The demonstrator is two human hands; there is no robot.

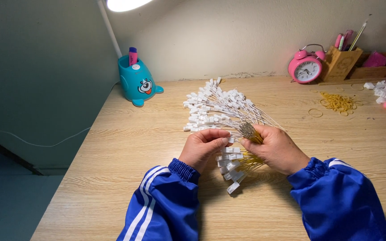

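While a fanned bundle of thin wire ties with small white plastic tags (215,107) spreads away over the pale wooden worktop (126,147), its gathered ends meet between both hands, near the worktop's middle. The right hand (275,147) is clamped around the bunched wire ends, fingers closed on them; the left hand (204,145) pinches together on a white tag at the edge of the bundle. A second cluster of white tags with yellow strands (233,167) lies just beneath the hands. Further out stand a turquoise cartoon-faced pen holder (137,82) at the left, a pink twin-bell alarm clock (307,67) and a wooden desk organiser (345,62) at the back, with a loose heap of yellow rubber bands (338,101) near them. If the right hand's grip slackens, the wires could splay and tangle with the cluster below; tugging one tag sideways may drag its neighbours out.
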